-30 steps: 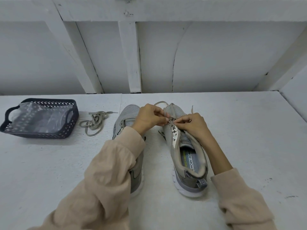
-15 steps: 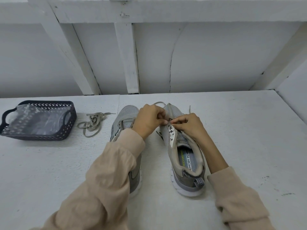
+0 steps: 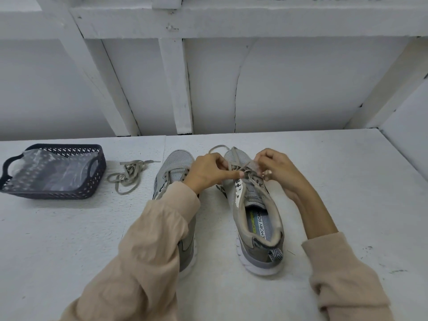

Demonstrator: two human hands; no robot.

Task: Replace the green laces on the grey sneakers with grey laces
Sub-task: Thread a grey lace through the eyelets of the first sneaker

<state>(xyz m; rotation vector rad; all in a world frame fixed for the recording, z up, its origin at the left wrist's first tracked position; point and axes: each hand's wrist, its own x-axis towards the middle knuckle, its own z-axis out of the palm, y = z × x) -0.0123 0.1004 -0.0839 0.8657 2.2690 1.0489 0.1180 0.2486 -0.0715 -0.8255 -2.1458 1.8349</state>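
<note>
I see the left hand (image 3: 208,173) and the right hand (image 3: 278,170) meeting over the right sneaker (image 3: 257,218), each pinching a strand of its lace (image 3: 234,158), while the left sneaker (image 3: 177,163) lies partly under the left sleeve (image 3: 148,239) and a loose lace bundle (image 3: 129,173) sits between it and the dark basket (image 3: 51,193).

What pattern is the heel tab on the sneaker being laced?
The heel tab has black-and-white zigzag stripes; head view shows it.

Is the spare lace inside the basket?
No, the tangled greyish lace lies on the white table beside the dark perforated plastic basket.
</note>
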